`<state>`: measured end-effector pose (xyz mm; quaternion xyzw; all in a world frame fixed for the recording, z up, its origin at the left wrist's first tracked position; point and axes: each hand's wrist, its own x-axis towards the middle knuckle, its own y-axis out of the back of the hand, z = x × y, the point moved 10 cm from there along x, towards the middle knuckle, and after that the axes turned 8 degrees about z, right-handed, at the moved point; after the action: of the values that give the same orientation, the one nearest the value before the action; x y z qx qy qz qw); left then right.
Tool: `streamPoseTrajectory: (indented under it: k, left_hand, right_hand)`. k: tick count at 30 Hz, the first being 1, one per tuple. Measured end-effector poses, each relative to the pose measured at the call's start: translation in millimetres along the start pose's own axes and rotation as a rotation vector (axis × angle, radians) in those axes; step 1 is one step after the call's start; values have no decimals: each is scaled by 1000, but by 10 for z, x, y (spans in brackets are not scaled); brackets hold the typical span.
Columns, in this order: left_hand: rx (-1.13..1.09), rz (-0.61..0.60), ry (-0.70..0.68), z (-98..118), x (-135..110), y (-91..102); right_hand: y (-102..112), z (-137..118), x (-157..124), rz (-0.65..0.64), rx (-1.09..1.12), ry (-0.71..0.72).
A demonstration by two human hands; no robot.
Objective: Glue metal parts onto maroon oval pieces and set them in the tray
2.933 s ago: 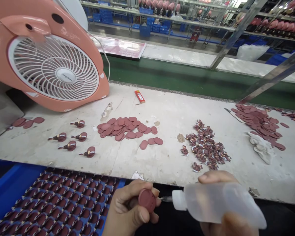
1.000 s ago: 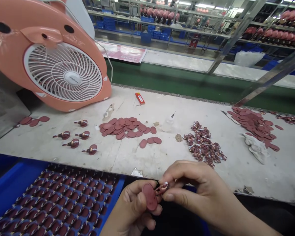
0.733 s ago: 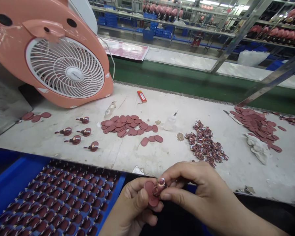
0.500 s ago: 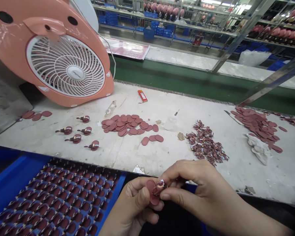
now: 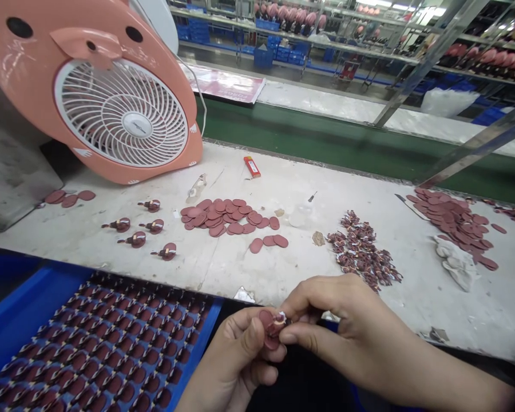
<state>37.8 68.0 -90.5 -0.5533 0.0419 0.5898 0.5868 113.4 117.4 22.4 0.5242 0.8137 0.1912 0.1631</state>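
The left hand [image 5: 234, 357] is pinching a maroon disc [image 5: 266, 331]. The right hand [image 5: 352, 323] is narrowly gripping a small piece [image 5: 280, 320] against it — its fingers [image 5: 296, 337] are hiding the join.

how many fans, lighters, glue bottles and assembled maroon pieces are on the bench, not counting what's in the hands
assembled pieces: 5
fan: 1
lighter: 1
glue bottle: 1
total: 8
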Motion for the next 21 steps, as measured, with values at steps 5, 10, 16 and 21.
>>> streamPoseTrajectory:
  k: [5,10,16,21]
  left_hand:
    - [3,-6,2,3,-2,-11]
    - [15,-23,2,-21,18,8]
    - [-19,11,18,-49,20,64]
    - [-10,30,17,-51,15,67]
  right_hand:
    - [5,-72,17,-14,-49,42]
    - [-21,-131,25,-34,-147,87]
    - [-74,-180,23,-31,-195,164]
    - [-93,-230,44,-17,-208,206]
